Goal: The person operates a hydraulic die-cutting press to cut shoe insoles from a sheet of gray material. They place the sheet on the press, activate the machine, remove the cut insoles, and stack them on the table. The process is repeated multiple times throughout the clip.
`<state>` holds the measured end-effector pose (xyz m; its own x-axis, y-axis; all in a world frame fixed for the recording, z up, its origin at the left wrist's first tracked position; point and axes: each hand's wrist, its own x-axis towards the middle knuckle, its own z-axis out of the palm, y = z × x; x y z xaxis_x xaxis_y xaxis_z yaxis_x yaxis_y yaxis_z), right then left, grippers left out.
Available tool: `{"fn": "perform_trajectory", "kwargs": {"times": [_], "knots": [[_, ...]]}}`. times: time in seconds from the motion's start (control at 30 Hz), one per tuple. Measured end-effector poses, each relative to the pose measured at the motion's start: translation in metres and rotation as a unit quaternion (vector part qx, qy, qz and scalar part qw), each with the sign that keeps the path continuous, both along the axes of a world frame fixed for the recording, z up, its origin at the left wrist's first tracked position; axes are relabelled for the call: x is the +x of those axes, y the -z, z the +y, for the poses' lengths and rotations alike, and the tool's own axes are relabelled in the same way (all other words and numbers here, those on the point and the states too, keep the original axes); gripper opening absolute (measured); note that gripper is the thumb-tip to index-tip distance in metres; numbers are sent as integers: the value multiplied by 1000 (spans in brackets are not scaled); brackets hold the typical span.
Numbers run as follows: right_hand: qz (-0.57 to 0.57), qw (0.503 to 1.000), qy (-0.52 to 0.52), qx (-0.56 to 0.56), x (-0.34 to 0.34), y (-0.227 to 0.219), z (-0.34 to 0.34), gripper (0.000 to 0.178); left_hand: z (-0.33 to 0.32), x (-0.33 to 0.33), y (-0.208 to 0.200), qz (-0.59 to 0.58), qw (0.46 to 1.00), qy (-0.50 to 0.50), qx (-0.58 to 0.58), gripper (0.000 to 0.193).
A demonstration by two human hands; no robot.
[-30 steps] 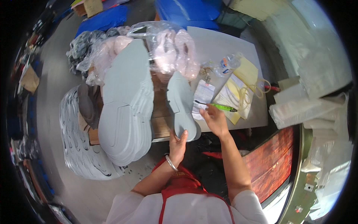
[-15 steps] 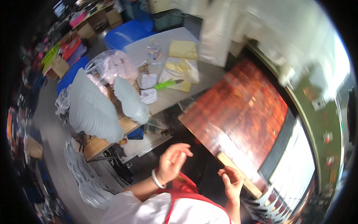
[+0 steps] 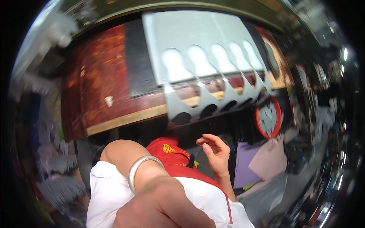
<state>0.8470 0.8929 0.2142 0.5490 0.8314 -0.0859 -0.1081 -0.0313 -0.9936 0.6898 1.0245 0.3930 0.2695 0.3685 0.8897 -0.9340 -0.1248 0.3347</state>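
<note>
My left hand (image 3: 163, 205), with a silver bangle at the wrist, is raised close to the camera at the lower edge. Its back faces me, and the fingers are hidden. In front of my red apron (image 3: 171, 152), my right hand (image 3: 216, 152) hovers with loosely curled fingers, thumb apart from them, holding nothing. Ahead of both hands, a grey sheet (image 3: 207, 97) with a row of insole-shaped cut-outs lies partly on a pale board (image 3: 197, 28) and droops over the table's front edge. Neither hand touches it.
The reddish-brown table (image 3: 99, 79) has a wooden front strip (image 3: 133, 121) and a black mat (image 3: 140, 60). A red-rimmed bin (image 3: 279, 117) with grey scraps stands at the right. Purple sheets (image 3: 245, 163) and pink sheets (image 3: 270, 159) lie below it. Stacked grey pieces (image 3: 62, 190) sit at the lower left.
My view has swung right, from the side table with stacked grey insoles to the cut sheet. My left hand has come up close to the camera. The right hand stays empty.
</note>
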Motion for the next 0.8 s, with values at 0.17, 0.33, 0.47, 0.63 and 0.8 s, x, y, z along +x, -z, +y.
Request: {"fn": "perform_trajectory", "kwargs": {"times": [0.17,0.33,0.47,0.63,0.8], "knots": [[21,994,109,19,47,4,-15,30,20,101,6,-56,988,139,47,36],[4,991,134,25,110,-1,9,29,101,187,29,-14,929,287,232,40],[7,993,120,-19,168,-5,56,28,180,249,98,260,869,-280,314,53],[-61,995,73,-26,232,-11,118,33,305,240,187,698,494,-448,261,73],[-32,998,8,-62,259,-9,157,39,330,201,263,649,359,-533,407,59]]}}
